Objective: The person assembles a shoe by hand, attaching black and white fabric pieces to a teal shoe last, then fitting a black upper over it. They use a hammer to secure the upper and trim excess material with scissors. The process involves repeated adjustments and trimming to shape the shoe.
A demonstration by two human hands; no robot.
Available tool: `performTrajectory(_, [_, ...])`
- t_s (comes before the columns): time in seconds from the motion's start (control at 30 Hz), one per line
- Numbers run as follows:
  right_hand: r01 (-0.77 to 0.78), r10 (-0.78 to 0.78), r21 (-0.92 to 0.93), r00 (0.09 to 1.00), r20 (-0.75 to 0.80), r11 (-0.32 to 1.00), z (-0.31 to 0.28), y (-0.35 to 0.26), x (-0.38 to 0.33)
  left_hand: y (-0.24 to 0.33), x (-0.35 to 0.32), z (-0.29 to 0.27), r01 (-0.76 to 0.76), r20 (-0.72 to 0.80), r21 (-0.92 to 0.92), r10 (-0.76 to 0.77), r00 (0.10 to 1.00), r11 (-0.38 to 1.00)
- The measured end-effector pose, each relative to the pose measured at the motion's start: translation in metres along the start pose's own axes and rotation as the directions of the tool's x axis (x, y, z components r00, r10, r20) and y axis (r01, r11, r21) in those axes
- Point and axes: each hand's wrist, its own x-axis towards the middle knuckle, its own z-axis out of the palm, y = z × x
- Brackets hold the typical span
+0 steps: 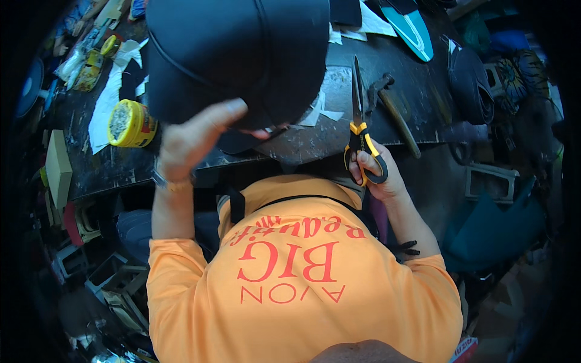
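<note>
My left hand (189, 140) grips the near edge of a large, dark, smooth sheet of material (236, 54), thumb on top and fingertips showing beneath. The sheet bulges up over the bench, with curved lines running across it. In my right hand (387, 175) is a pair of scissors (357, 100), its yellow and black handles around my fingers. The long dark blades point away from me, nearly together, to the right of the sheet and apart from it.
The scratched dark workbench (121, 169) carries a yellow tub (138, 125) on the left and a wooden-handled hammer (399, 115) on the right. White scraps (106, 112) lie about. Farther right are a teal sole-shaped piece (411, 30) and a dark roll (469, 85).
</note>
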Motion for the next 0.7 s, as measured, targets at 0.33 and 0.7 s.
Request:
performTrajectory(0.33, [0.069,-0.069,-0.007,0.997,-0.022,0.998,-0.001,0.002,-0.004,0.005,0.038,-0.045,0.437,0.090,-0.369,-0.436,0.895,0.820])
performTrajectory(0.7, [0.449,-0.599,-0.404,0.669,-0.440,0.797,-0.080,-0.077,-0.005,-0.033,0.003,-0.037,0.469,0.018,-0.478,-0.526,0.850,0.742])
